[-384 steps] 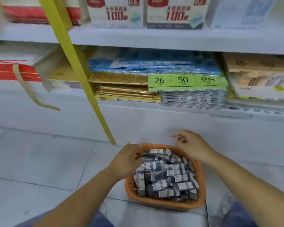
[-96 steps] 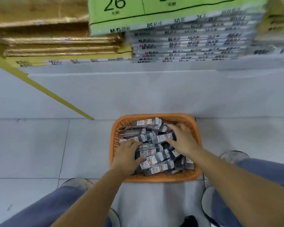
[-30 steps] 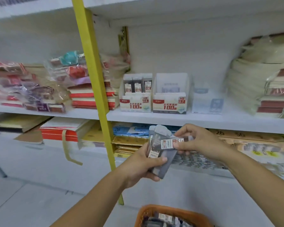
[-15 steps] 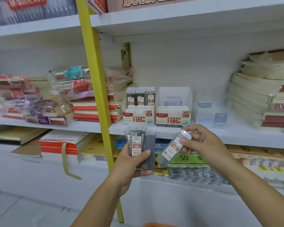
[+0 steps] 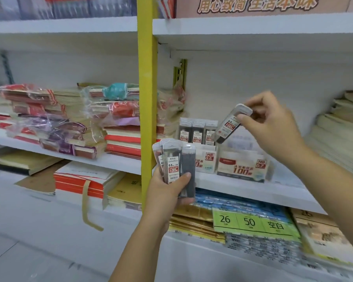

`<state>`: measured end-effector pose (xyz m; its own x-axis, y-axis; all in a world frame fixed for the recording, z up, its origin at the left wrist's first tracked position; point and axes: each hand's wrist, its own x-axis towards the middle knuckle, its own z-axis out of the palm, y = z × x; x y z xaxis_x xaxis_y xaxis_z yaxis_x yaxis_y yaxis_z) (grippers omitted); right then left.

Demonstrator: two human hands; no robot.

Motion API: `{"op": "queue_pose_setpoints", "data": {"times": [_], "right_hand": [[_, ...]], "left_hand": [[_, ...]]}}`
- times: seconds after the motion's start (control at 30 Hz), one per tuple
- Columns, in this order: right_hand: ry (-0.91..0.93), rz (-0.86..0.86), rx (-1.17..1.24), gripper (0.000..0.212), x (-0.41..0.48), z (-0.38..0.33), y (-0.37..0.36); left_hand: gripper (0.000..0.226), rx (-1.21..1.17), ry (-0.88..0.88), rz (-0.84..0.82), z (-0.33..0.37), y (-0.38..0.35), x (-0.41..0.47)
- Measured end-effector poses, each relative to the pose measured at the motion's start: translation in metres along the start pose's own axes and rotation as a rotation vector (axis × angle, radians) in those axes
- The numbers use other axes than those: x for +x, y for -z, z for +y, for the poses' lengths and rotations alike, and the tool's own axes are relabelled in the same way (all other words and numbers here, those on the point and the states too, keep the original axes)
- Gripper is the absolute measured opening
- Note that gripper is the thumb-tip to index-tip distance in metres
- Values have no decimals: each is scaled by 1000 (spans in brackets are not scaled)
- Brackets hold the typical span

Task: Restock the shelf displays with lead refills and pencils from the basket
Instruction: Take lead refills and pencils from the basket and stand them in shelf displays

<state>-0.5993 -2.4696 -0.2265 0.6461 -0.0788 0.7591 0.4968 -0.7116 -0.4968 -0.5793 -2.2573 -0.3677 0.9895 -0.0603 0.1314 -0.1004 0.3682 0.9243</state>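
Several refills [image 5: 174,163] sit fanned upright in my left hand [image 5: 167,192], thumb clamped across them, labels facing me, I'd guess so I can read sizes and keep spares handy. Three packs [image 5: 197,132] stand in the 0.5 box [image 5: 207,159]. Over its right edge, beside the 0.7 box [image 5: 240,167], hangs a single refill [image 5: 229,125], tilted, tip down for dropping in; my right hand [image 5: 273,127] pinches its cap.

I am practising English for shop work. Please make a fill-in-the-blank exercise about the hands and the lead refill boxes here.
The right hand pinches ____ tilted refill case.
The left hand grips a bundle of cases beside the ____ post.
____ cases stand in the box marked HB 0.5.
The neighbouring box is marked HB ____.
Missing words: one; yellow; three; 0.7.
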Motion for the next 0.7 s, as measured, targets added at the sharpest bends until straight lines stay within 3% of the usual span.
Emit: {"op": "queue_pose_setpoints", "data": {"times": [0.13,0.3,0.7], "right_hand": [[90,-85,-222,15,43,2,-20],[139,-166,-309,15,73,10,-36],[-25,-479,-384,11,83,35,-61]], "left_hand": [[43,3,4,43,-4,2,10],[41,-13,15,52,-7,3,18],[36,3,-15,27,-2,7,15]]}}
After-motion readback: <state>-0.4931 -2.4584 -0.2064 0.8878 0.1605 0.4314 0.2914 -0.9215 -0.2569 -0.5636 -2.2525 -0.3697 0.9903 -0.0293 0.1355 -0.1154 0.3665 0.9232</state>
